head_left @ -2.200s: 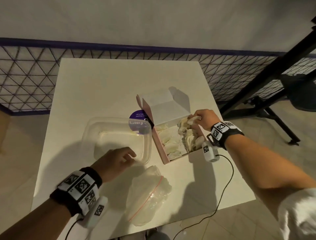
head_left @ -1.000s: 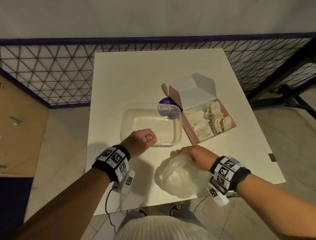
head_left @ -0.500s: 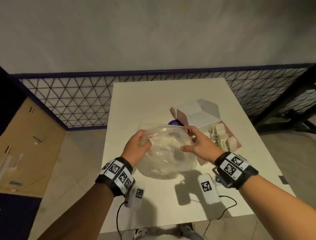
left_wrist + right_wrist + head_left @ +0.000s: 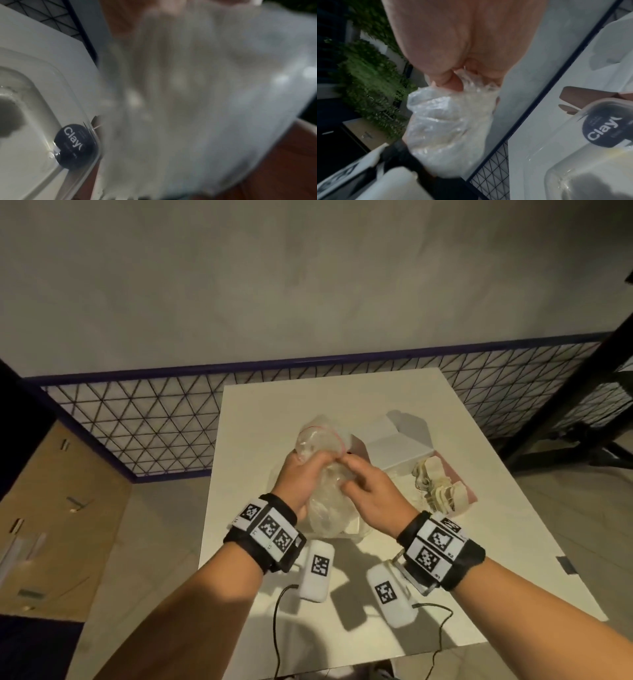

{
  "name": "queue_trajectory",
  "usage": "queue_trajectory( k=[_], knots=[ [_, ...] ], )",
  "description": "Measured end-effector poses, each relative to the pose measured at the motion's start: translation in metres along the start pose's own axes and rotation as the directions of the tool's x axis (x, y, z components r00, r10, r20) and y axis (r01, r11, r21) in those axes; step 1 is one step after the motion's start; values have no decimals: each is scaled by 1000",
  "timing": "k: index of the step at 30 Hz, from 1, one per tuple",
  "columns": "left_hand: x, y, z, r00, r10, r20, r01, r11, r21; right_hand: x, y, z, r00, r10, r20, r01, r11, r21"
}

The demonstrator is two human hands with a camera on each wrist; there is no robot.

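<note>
Both hands hold a clear zip bag [image 4: 322,474] with a red seal line up in the air above the white table [image 4: 376,594]. My left hand [image 4: 301,477] grips the bag's left side, fingers curled round it. My right hand [image 4: 363,491] pinches the plastic near the mouth; in the right wrist view the fingers [image 4: 452,79] bunch the bag [image 4: 447,121]. In the left wrist view the bag [image 4: 197,94] is a blur across the picture. Under the hands stands a clear plastic container [image 4: 51,121] with a dark round "Clay" label [image 4: 75,146], also seen from the right wrist [image 4: 573,162].
An open pink box [image 4: 445,484] with pale pieces inside lies right of the hands, its white lid [image 4: 394,440] folded back. A wire-mesh fence [image 4: 144,426] runs behind the table. A black stand [image 4: 582,422] rises at the right. Cables trail off the near table edge.
My right hand left the pink box and picked the bag off the table. Both hands raised it, and its red-sealed mouth now points up and away. The head view tilted upward.
</note>
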State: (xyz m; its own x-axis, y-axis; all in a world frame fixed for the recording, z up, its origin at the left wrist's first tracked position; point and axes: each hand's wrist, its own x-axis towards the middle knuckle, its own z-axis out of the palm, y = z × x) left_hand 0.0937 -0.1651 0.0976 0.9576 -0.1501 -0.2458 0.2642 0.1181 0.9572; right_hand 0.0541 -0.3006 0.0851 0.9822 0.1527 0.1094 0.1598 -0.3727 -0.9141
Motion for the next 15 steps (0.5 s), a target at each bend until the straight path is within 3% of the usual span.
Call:
queue_trajectory(
  k=[3,7,8,9,10,12,15],
  knots=[
    [7,-5,-4,993,-8,-119,19,996,86,-14,-2,-11,994,-83,-68,83,997,-10],
    [-7,-13,26,997,-23,69,0,949,315,-16,0,-15,968,-79,239,138,960,-242],
    [-11,-14,33,993,-61,101,27,950,310,-15,1,-18,959,-69,274,141,957,-253],
    [-14,-12,37,982,-124,141,94,975,202,-13,1,-23,959,-54,279,127,959,-252],
    [-16,-10,38,961,-182,207,178,983,36,-13,3,-29,967,-41,250,106,963,-250],
    [-19,-5,38,903,-222,368,321,917,-236,-11,9,-43,992,-47,115,72,971,-229],
    [-22,-11,50,891,-144,431,242,953,-182,-10,17,-57,989,-87,-118,60,973,-221]
  ],
)
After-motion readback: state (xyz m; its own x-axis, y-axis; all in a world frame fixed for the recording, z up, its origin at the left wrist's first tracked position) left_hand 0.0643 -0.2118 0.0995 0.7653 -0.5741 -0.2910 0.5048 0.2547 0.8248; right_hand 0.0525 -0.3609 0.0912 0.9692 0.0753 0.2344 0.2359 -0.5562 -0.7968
